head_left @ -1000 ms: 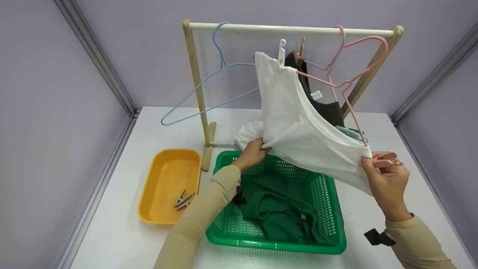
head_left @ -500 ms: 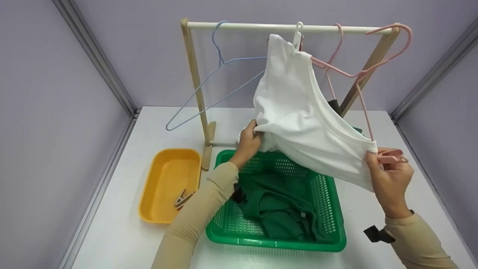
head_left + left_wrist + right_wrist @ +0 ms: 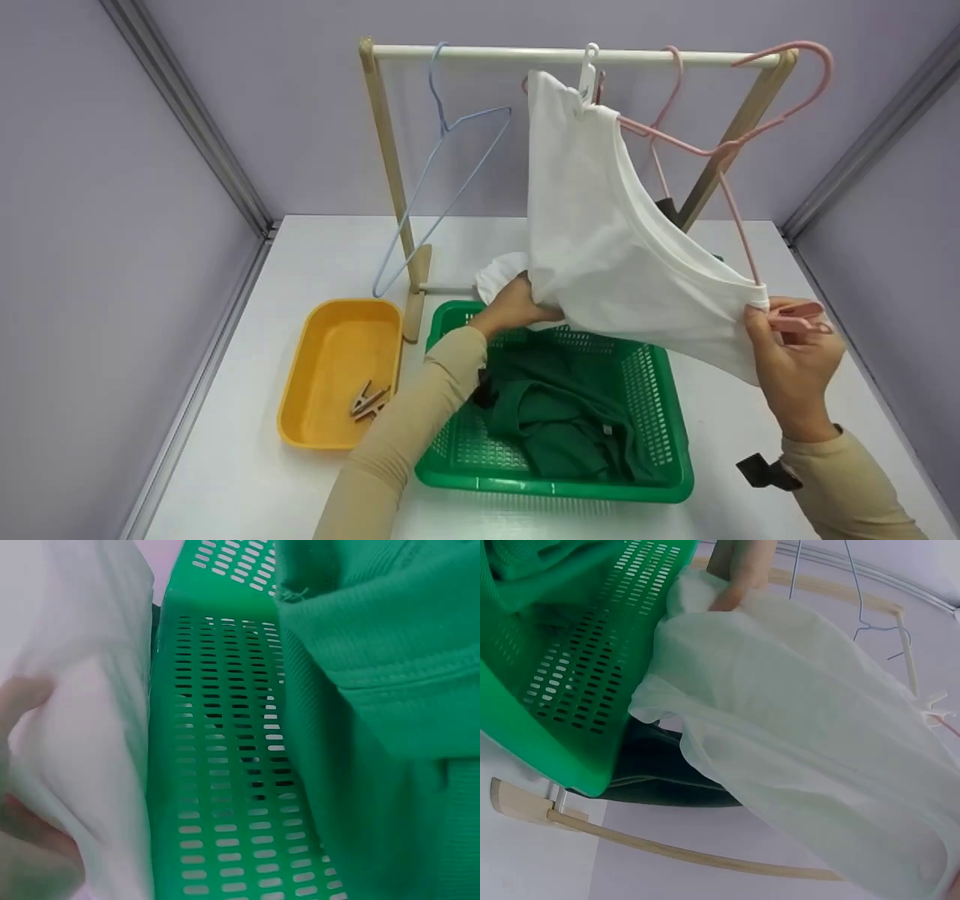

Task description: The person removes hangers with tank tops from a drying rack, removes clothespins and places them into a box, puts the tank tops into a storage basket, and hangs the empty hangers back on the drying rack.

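A white top (image 3: pixel 592 217) hangs tilted on a pink hanger (image 3: pixel 667 139), its left shoulder high and its right shoulder low. A white clothespin (image 3: pixel 587 75) clips the higher shoulder. My right hand (image 3: pixel 795 360) grips the lower shoulder, where a pink clothespin (image 3: pixel 799 322) sticks out among the fingers. At the top's lower left side my left hand (image 3: pixel 517 306) holds the fabric, just above the basket's back rim. In the left wrist view, fingers (image 3: pixel 22 701) and thumb lie on opposite sides of a white fold. The pink hanger's hook points right, in front of the rack's right post.
A rack with a white rail (image 3: pixel 480 52) carries a blue hanger (image 3: pixel 442 202) and another pink hanger (image 3: pixel 670 90); a dark garment (image 3: pixel 660 772) hangs behind. Below stands a green basket (image 3: pixel 555 491) with green clothing (image 3: pixel 562 427). To its left, a yellow tray (image 3: pixel 300 375) holds several clothespins (image 3: pixel 367 401).
The white top and its hanger have risen and shifted right. My left hand lifted the cloth, then came back down. The blue hanger has swung round on the rail.
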`<action>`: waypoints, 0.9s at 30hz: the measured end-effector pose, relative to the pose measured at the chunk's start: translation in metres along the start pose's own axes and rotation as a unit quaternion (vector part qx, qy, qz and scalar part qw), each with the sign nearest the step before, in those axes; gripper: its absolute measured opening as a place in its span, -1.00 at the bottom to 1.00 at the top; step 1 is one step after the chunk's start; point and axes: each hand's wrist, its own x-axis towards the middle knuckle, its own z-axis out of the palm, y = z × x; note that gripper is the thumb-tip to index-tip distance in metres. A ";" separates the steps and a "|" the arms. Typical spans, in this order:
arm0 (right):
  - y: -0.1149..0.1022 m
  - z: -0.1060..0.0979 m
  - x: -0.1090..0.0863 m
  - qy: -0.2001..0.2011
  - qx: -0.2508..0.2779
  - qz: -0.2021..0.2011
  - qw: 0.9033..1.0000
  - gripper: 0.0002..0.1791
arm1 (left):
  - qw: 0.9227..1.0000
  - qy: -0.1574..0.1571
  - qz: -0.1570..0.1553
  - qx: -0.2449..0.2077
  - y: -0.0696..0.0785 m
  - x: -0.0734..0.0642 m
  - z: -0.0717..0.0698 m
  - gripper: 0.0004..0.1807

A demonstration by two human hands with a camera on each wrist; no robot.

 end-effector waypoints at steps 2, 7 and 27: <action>0.000 0.002 -0.001 -0.006 -0.003 -0.002 1.000 -0.69 | 0.996 -0.008 -0.003 0.084 0.001 0.000 0.002 -0.08; 0.002 0.006 -0.003 -0.016 -0.024 -0.001 1.000 -0.67 | 0.953 -0.014 0.021 0.302 0.000 -0.002 0.004 -0.09; 0.008 0.007 -0.005 0.006 -0.009 0.023 1.000 -0.70 | 0.971 0.093 0.024 0.220 -0.002 -0.013 -0.011 -0.71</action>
